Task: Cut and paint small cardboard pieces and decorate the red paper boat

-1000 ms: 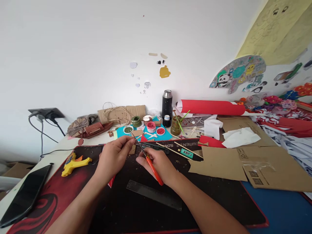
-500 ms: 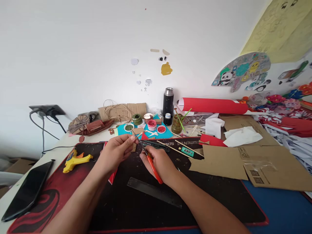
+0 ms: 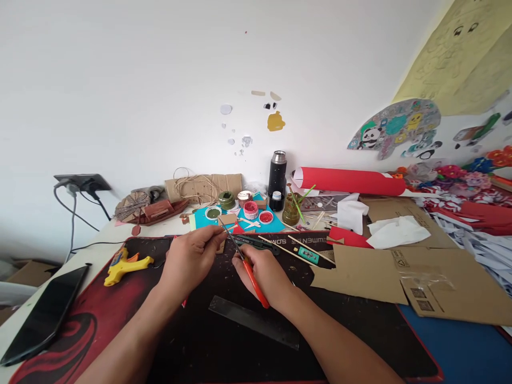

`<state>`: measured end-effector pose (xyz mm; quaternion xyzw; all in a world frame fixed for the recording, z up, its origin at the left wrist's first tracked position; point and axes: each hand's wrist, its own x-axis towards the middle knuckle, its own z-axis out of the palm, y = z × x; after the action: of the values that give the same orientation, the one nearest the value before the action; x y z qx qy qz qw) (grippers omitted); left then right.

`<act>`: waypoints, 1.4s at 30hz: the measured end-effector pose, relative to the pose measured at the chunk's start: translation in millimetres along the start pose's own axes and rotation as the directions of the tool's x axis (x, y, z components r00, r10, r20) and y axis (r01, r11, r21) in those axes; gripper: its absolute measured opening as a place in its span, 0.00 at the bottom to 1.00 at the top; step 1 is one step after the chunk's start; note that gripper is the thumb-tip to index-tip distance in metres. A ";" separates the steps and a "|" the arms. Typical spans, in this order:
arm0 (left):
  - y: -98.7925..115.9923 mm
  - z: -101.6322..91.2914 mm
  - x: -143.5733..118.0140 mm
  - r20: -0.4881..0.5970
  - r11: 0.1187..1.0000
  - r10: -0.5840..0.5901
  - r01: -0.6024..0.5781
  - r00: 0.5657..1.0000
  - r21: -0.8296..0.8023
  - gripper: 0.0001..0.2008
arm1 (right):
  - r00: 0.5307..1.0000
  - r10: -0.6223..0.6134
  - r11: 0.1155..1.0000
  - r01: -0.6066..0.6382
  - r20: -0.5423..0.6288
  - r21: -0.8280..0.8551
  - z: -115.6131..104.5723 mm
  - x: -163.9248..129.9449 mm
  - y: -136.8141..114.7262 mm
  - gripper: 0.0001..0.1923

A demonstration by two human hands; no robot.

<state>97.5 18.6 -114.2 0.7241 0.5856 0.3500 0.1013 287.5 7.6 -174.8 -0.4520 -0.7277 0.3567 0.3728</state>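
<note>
My right hand (image 3: 270,272) is wrapped round the orange-red handles of a pair of scissors (image 3: 253,282), whose blades point up and to the left. My left hand (image 3: 190,261) is closed in a pinch close to the blade tips; whatever sits between its fingers is too small to make out. Beneath my left wrist a bit of a red piece (image 3: 184,302) shows, mostly covered. A clear ruler (image 3: 254,321) lies on the black desk mat (image 3: 224,357) below both hands. Behind the scissors is a dark green cutter (image 3: 260,244), partly hidden by my right hand.
A yellow glue gun (image 3: 126,266) and a black phone-like slab (image 3: 46,314) lie at left. Open paint pots (image 3: 250,209) stand on blue paper behind the hands, beside a black flask (image 3: 278,173) and a brush jar (image 3: 291,213). Cardboard (image 3: 368,272) covers the right.
My left hand's fingers have drawn into a tighter pinch near the blade tips, and its wrist now hides more of the red piece. The view has tilted up slightly.
</note>
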 end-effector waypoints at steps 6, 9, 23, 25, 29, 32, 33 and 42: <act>1.1 -3.6 2.8 0.164 0.961 -0.094 0.132 0.982 -0.244 0.22 | 1.000 0.001 1.000 -0.001 0.009 -0.010 0.4 -0.6 -1.9 0.10; 1.9 -5.1 6.5 0.300 0.871 -0.146 0.266 0.943 -0.414 0.24 | 1.000 0.005 1.000 -0.005 0.008 -0.018 0.6 -0.9 -2.6 0.10; -6.7 -1.1 16.4 0.545 0.552 -0.155 0.530 0.824 -0.643 0.26 | 1.000 -0.029 0.999 0.029 0.001 -0.024 1.3 0.1 3.6 0.08; -3.4 0.9 14.8 0.444 0.661 -0.169 0.435 0.880 -0.611 0.26 | 1.000 -0.017 1.000 0.017 -0.006 -0.007 0.6 1.2 6.2 0.08; 1.2 1.3 10.4 0.259 0.841 -0.170 0.278 0.951 -0.465 0.23 | 1.000 0.011 0.999 -0.011 -0.006 0.037 -1.6 2.6 7.3 0.07; 0.5 2.1 7.0 0.177 0.910 -0.148 0.204 0.973 -0.362 0.21 | 1.000 0.020 0.999 -0.020 0.005 0.051 -2.9 3.1 6.5 0.07; -0.2 2.9 6.0 0.152 0.930 -0.136 0.179 0.979 -0.320 0.20 | 1.000 0.023 0.998 -0.023 0.009 0.054 -3.3 3.2 6.2 0.07; -1.3 -1.1 5.1 0.120 0.995 -0.056 0.065 0.991 -0.075 0.21 | 0.992 0.073 0.990 -0.085 0.104 0.116 -4.9 2.4 3.6 0.12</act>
<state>96.2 23.4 -112.2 0.7208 0.5861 0.3261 0.1748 292.4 12.0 -175.1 -0.4388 -0.7041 0.4364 0.3482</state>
